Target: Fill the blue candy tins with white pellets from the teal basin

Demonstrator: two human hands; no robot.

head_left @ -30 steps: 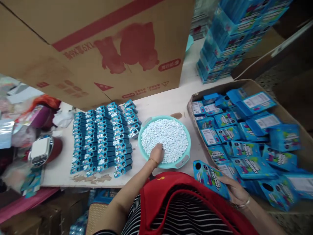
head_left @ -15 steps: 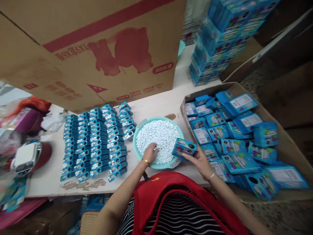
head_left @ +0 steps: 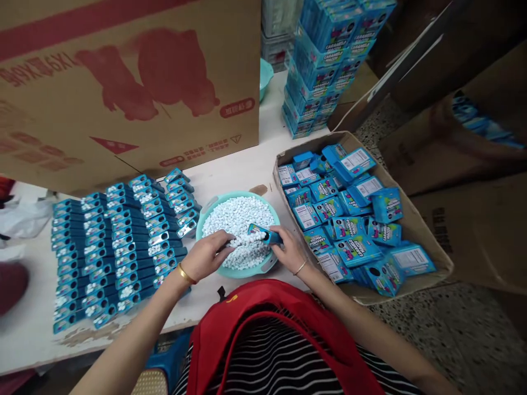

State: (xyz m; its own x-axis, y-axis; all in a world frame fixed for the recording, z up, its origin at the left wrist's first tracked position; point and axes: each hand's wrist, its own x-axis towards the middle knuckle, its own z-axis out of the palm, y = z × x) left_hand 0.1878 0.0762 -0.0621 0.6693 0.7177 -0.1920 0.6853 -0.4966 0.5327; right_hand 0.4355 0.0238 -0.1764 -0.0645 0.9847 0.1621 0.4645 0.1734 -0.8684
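A turquoise basin [head_left: 269, 264] full of small white pellets [head_left: 239, 213] stands on the table in front of me. My right hand [head_left: 289, 249] holds a small blue box [head_left: 272, 237] over the basin's right side, tilted, with white pellets at its near end. My left hand [head_left: 209, 253] is over the basin's left side, thumb and fingers pinched together by the pellets beside the box; a scoop or similar tool between them cannot be made out. Rows of upright blue boxes [head_left: 127, 247], some topped with white pellets, stand to the left.
An open carton [head_left: 424, 230] of loose blue boxes lies at the right. Stacked wrapped blue packs [head_left: 321, 71] stand behind it. A large brown carton [head_left: 185, 131] rises at the back left. A white plastic bag [head_left: 28, 216] lies at the far left.
The view has shifted, so things appear further left. My left hand has lifted from among the pellets towards the box. My right hand has turned the box and brought it over the basin.
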